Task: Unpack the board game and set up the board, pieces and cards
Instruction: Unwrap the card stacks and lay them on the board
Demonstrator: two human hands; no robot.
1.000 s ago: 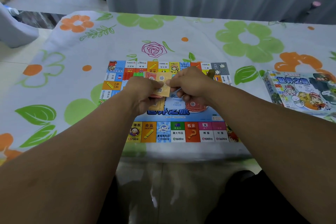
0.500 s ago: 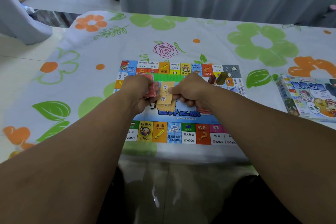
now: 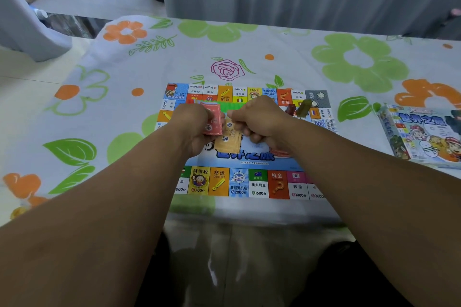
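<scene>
The colourful game board (image 3: pixel 239 183) lies flat on the table in front of me. My left hand (image 3: pixel 192 127) grips a small stack of red cards (image 3: pixel 213 119) above the board's middle. My right hand (image 3: pixel 259 122) pinches the top of an orange stack of cards (image 3: pixel 228 141) that hangs down over the board's blue centre. The two hands are close together, nearly touching. Two small pieces, one dark red (image 3: pixel 290 108) and one olive green (image 3: pixel 304 107), stand on the board near its far right corner. A green strip (image 3: pixel 232 106) shows just beyond my hands.
The game box (image 3: pixel 424 137) lies on the table at the right edge. A floral tablecloth (image 3: pixel 112 107) covers the table. Grey curtains hang behind the far edge. The table's near edge runs just below the board, above my lap.
The red stack in my left hand has come apart from the orange stack and moved left. The orange cards now hang from my right hand. The view has shifted slightly.
</scene>
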